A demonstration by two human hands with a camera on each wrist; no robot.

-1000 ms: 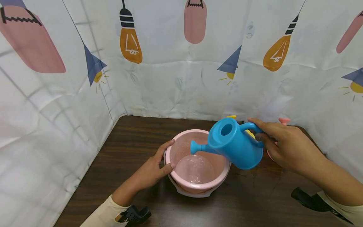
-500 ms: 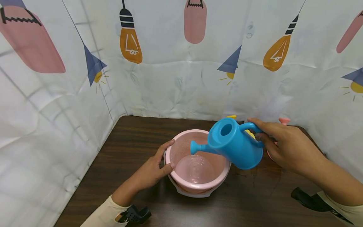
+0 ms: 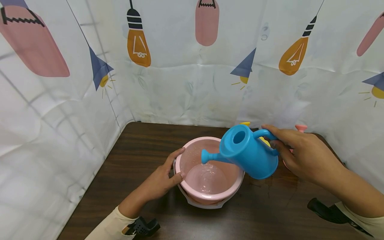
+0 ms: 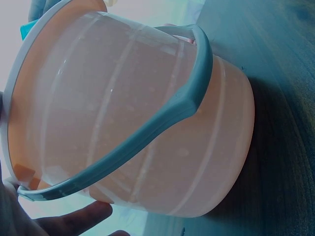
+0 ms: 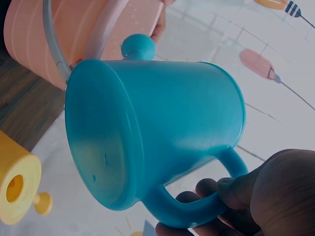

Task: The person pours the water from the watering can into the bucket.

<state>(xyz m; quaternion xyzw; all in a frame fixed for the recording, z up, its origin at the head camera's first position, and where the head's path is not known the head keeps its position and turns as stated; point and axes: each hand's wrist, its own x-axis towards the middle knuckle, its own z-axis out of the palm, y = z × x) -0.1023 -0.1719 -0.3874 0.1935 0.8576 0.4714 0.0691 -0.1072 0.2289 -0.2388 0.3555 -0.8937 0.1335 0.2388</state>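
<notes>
A pink bucket [image 3: 207, 196] with a grey carry handle [image 4: 167, 115] stands upright on the table. My left hand [image 3: 160, 180] holds its left rim, thumb and a fingertip on the edge; a finger shows by the bucket's side in the left wrist view. My right hand [image 3: 303, 153] grips the handle of a blue watering can [image 3: 252, 155], tilted so its spout [image 3: 207, 156] points down over the bucket's opening. Rippling water [image 3: 207, 180] lies in the bucket. Any stream from the spout is too faint to tell.
Behind the blue can, a yellow watering can [image 5: 19, 182] is mostly hidden in the head view. A pink spouted object [image 3: 301, 128] stands partly behind my right hand. Wet marks show on the dark wooden table [image 3: 144, 143]. A printed white cloth [image 3: 180, 90] hangs behind.
The ripples in the bucket's water shift, and the small drops under the spout a second ago no longer show clearly. Both hands and the can hold nearly the same pose.
</notes>
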